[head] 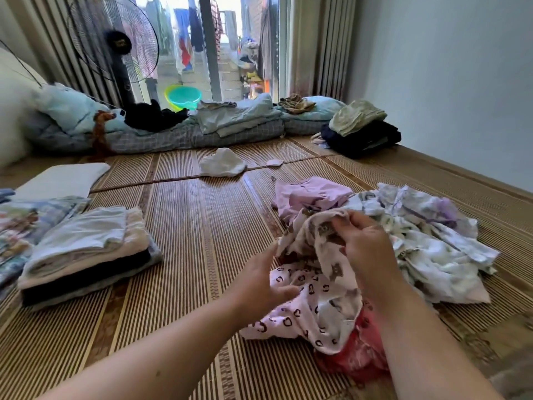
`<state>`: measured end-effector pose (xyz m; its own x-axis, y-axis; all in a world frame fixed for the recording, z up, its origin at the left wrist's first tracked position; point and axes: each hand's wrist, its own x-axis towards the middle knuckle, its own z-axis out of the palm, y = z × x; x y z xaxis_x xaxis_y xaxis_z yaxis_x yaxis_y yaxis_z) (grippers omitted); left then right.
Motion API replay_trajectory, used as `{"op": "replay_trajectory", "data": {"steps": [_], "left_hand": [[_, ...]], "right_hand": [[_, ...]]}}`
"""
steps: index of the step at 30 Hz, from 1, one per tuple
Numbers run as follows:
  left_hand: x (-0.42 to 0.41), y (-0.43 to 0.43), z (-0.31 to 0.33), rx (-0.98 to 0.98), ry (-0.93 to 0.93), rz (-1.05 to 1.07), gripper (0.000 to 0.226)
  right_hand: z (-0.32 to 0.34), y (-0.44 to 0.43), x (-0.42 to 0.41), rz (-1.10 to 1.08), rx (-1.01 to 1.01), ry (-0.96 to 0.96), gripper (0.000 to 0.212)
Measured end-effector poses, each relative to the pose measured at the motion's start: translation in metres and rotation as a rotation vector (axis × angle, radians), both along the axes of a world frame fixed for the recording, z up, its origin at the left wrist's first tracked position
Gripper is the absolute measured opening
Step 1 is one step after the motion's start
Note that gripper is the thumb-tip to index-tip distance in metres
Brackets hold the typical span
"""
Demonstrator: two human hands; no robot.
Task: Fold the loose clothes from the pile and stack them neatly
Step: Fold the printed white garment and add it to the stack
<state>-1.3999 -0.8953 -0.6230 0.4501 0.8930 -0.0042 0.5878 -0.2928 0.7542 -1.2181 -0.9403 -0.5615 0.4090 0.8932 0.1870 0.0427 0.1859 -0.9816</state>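
A loose pile of clothes (427, 243) lies on the bamboo mat at the right. At its front is a cream garment with brown animal prints (314, 235). My right hand (366, 243) pinches its upper edge, lifting it off the pile. My left hand (265, 281) grips the same garment's lower left side. Under it lie a pink garment with dark heart prints (305, 319) and a red piece (360, 353). A lilac garment (311, 194) sits at the pile's back. A stack of folded clothes (86, 249) stands at the left.
More folded items (17, 223) and a white folded piece (57, 180) lie at the far left. A white cloth (222, 166) lies mid-mat. Bedding (202, 125), a fan (115, 44) and a dark folded stack (360, 134) line the far side by the window.
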Motion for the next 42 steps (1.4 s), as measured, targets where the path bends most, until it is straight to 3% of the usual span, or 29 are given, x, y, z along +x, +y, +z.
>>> {"op": "replay_trajectory", "data": {"steps": [3, 4, 6, 7, 10, 15, 23, 26, 30, 33, 35, 38, 39, 42], "left_hand": [[0.015, 0.009, 0.026, 0.116, -0.042, 0.072, 0.108], [0.019, 0.012, 0.035, 0.129, -0.097, 0.06, 0.092], [0.02, 0.016, 0.053, 0.115, -0.16, 0.022, 0.025], [0.017, 0.017, 0.062, 0.114, -0.137, 0.008, 0.008], [-0.005, 0.02, 0.085, 0.086, -0.137, 0.032, 0.024], [-0.064, 0.015, 0.14, 0.107, -0.225, 0.123, 0.023], [-0.168, -0.017, 0.205, 0.26, -0.093, 0.308, 0.027], [-0.199, -0.03, 0.214, 0.316, -0.009, 0.35, 0.025], [-0.222, -0.036, 0.196, 0.322, 0.205, 0.462, 0.031], [-0.212, -0.048, 0.17, 0.243, 0.282, 0.479, 0.017], [-0.194, -0.063, 0.15, 0.245, 0.208, 0.42, 0.024], [-0.157, -0.096, 0.116, 0.102, -0.029, 0.308, 0.058], [-0.146, -0.102, 0.102, 0.059, -0.062, 0.3, 0.059], [-0.128, -0.105, 0.075, 0.043, -0.059, 0.294, 0.026]], "right_hand": [[0.024, -0.01, -0.004, 0.253, 0.138, 0.34, 0.018], [0.029, -0.011, -0.003, 0.288, 0.167, 0.406, 0.019], [0.038, -0.013, 0.0, 0.292, 0.225, 0.491, 0.019], [0.042, -0.014, 0.002, 0.286, 0.253, 0.521, 0.019], [0.054, -0.019, 0.005, 0.24, 0.285, 0.527, 0.018], [0.059, -0.027, -0.002, -0.048, 0.158, 0.167, 0.024], [0.074, -0.028, -0.069, 0.017, 0.196, -0.073, 0.021], [0.078, -0.031, -0.096, 0.062, 0.202, -0.028, 0.025], [0.08, -0.036, -0.136, 0.195, 0.155, -0.037, 0.026], [0.076, -0.04, -0.163, 0.293, 0.116, -0.098, 0.026], [0.072, -0.04, -0.175, 0.31, 0.078, -0.163, 0.029], [0.066, -0.038, -0.18, 0.343, 0.031, -0.243, 0.036], [0.066, -0.037, -0.179, 0.349, 0.013, -0.252, 0.038], [0.068, -0.035, -0.167, 0.345, -0.004, -0.203, 0.032]]}}
